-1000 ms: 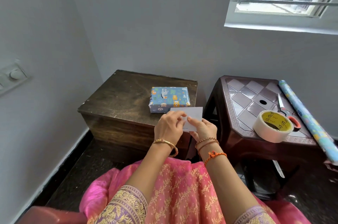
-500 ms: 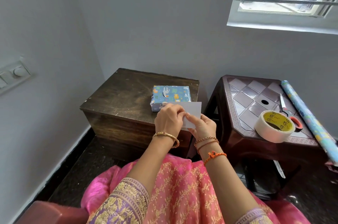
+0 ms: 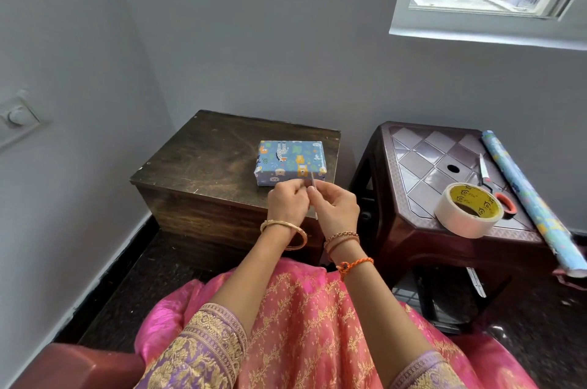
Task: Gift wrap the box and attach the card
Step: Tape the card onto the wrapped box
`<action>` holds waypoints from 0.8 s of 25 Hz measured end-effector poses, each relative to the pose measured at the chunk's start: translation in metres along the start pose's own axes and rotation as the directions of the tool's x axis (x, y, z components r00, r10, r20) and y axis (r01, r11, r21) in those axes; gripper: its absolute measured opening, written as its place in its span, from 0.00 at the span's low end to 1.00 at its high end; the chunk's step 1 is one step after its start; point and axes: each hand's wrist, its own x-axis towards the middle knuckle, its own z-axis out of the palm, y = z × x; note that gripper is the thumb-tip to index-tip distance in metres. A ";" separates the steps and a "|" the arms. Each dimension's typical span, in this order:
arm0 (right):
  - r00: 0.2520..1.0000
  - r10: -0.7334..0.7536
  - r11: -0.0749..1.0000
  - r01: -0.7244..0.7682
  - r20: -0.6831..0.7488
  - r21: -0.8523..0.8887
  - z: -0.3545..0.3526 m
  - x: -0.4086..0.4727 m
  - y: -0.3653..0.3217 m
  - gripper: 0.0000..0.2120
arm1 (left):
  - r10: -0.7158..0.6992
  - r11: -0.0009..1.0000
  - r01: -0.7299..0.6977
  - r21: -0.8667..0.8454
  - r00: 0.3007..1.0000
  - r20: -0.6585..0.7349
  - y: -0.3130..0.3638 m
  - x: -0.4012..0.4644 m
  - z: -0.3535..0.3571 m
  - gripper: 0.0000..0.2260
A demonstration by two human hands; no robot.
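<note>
The wrapped box (image 3: 290,161), covered in blue paper printed with small animals, lies flat on the right part of the dark wooden counter (image 3: 203,160), just beyond the two hands and not touched by either. The left hand (image 3: 287,201) and the right hand (image 3: 336,206) meet in front of the box's near edge, fingers curled, and together they pinch the white card (image 3: 313,184), which stands edge-on to the camera so that only a thin pale sliver shows between the fingertips, its top rising in front of the box's near right corner. Whether the card touches the box cannot be told. To the right, on the brown plastic counter (image 3: 413,166), a roll of tape (image 3: 468,209) sits at the near side, scissors (image 3: 490,184) lie just behind it, and a roll of wrapping paper (image 3: 530,198) runs along the right edge, its near end overhanging.
</note>
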 end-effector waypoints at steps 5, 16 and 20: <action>0.981 0.021 0.997 -0.007 0.193 -0.075 0.004 -0.008 0.001 0.14 | -0.307 0.841 0.289 -0.458 0.951 0.036 -0.008 0.000 -0.006 0.10; 0.987 0.159 0.972 -0.161 0.025 0.171 -0.018 0.010 0.005 0.10 | -0.290 0.769 0.311 -0.559 0.948 0.130 -0.005 0.001 -0.009 0.07; 0.960 0.236 0.926 -0.269 0.150 0.266 -0.017 0.015 0.003 0.09 | -0.254 0.799 0.293 -0.525 0.956 0.148 -0.009 0.002 -0.011 0.04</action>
